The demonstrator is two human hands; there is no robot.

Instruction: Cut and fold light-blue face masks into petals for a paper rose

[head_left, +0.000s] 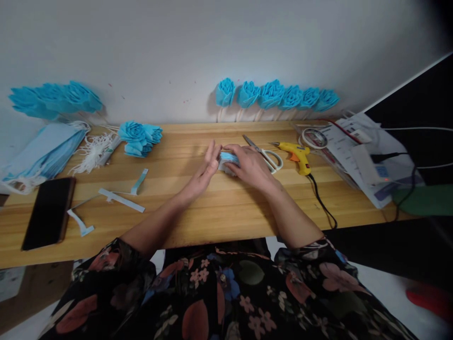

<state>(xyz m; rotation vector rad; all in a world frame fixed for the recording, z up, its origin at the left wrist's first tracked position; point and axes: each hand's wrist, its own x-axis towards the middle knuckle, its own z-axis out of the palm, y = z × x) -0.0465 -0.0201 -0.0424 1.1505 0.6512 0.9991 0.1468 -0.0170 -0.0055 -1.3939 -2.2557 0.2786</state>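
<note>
Both my hands meet at the middle of the wooden table (219,212). My right hand (249,165) lies curled over a small blue and white folded piece (228,159), pressing it down on the table. My left hand (207,167) stands on its edge against the piece's left side, fingers stretched out and together. Most of the piece is hidden under my right hand.
Scissors (265,153), a yellow glue gun (297,155) with its black cord and a tape roll (313,138) lie to the right. Blue flowers (276,93) lean on the wall; more (139,137) lie at left beside stacked blue masks (42,151), white strips (120,199) and a black phone (49,211).
</note>
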